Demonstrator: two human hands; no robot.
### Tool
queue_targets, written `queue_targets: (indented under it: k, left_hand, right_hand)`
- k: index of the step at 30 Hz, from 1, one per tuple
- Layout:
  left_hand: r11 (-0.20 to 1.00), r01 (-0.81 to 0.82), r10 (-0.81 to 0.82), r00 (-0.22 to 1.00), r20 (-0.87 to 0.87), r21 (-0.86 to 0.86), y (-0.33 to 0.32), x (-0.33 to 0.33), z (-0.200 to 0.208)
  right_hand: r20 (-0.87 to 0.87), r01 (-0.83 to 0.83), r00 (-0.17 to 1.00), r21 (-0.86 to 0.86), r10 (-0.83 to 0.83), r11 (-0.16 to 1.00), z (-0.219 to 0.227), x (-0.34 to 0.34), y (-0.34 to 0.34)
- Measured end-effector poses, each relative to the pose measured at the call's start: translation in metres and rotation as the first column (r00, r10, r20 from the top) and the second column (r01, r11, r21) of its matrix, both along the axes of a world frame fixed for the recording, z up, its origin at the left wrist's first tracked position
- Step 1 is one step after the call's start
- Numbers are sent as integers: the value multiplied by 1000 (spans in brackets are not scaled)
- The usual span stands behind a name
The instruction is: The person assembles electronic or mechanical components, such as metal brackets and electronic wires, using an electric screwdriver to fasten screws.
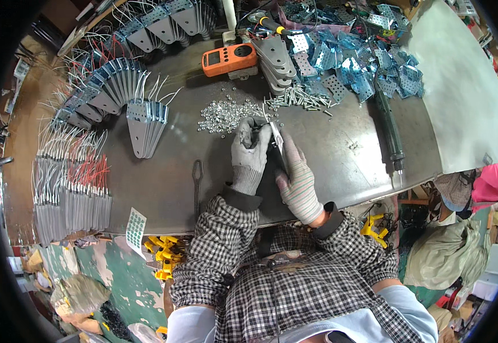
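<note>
Both of my hands meet over the metal bench, just below a pile of small nuts. A thin metal plate stands almost edge-on between them. My left hand, in a grey glove, is closed with curled fingers at the plate's upper left side; whatever small piece may lie in its fingertips is too small to tell. My right hand, in a striped glove, grips the plate from the right, thumb toward me and fingers behind. Silver screws lie in a heap just beyond the hands.
Stacked grey plates stand beside an orange meter. Blue perforated brackets heap at the back right, near a power screwdriver. Wired plate assemblies and wired grey strips fill the left. A dark tool lies left of my arm.
</note>
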State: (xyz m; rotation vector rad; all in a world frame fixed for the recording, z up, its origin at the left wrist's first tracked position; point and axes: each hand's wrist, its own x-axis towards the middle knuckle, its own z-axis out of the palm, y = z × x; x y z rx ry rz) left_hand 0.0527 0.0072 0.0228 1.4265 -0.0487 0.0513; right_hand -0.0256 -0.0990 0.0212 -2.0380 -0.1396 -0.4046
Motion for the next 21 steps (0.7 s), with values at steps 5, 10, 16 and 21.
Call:
queue_targets:
  k: [5,10,16,21]
  left_hand:
    - [998,66,-67,998,-6,-13,4,5,1]
    - [889,-133,45,978,206,438,46,15,11]
    - [123,77,-239,970,-45,989,98,34,22]
    - [-308,80,-342,921,-189,948,83,54,24]
  right_hand:
    - [-17,3,1000,154,-1,988,2,-3,14]
    - [-31,29,999,132,-26,991,-8,-2,10]
    - [17,3,1000,146,-6,989,-9,-2,14]
    - [60,9,998,141,-17,990,-13,-1,10]
